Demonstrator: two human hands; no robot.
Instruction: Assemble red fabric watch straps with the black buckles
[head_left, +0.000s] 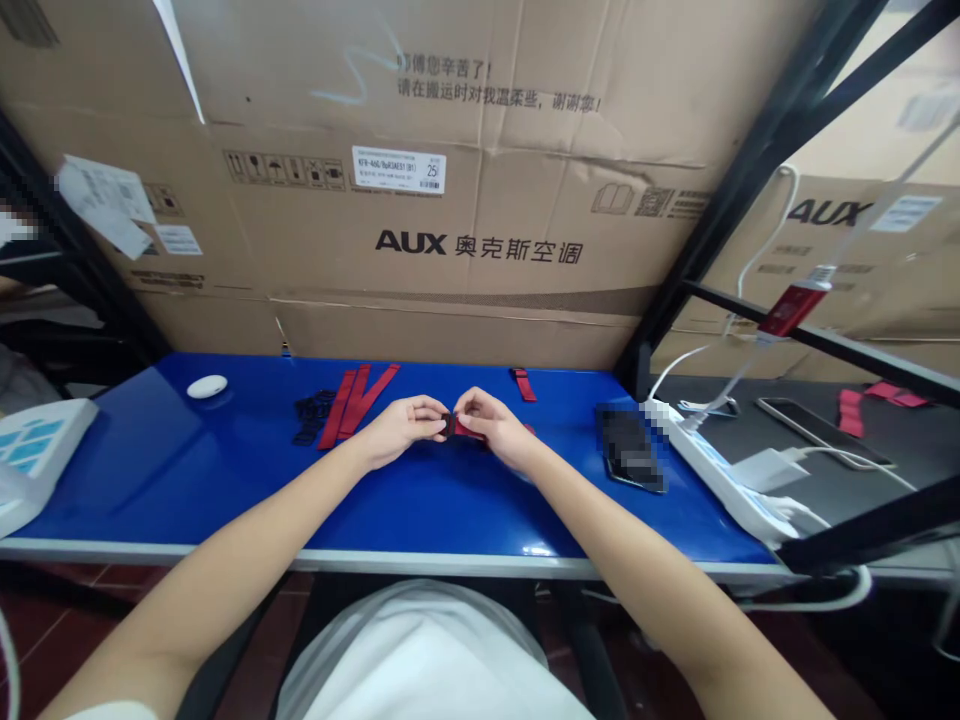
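Observation:
Over the middle of the blue tabletop, my left hand (pixel 405 428) pinches a small black buckle (pixel 448 425) between thumb and fingers. My right hand (pixel 491 418) is closed on a short red strap (pixel 469 430), whose end meets the buckle; whether it is threaded through I cannot tell. Left of my hands lie several flat red straps (pixel 349 405), and beside them a pile of black buckles (pixel 311 415). Farther back, a red strap with a black buckle (pixel 524 385) lies by itself on the table.
A large cardboard box (pixel 480 200) walls off the back of the blue table (pixel 225 480). A white oval object (pixel 207 386) sits at the back left. On the right are a black phone (pixel 631 448), a white power strip (pixel 720 480) with cables, and dark metal frame bars (pixel 712 190).

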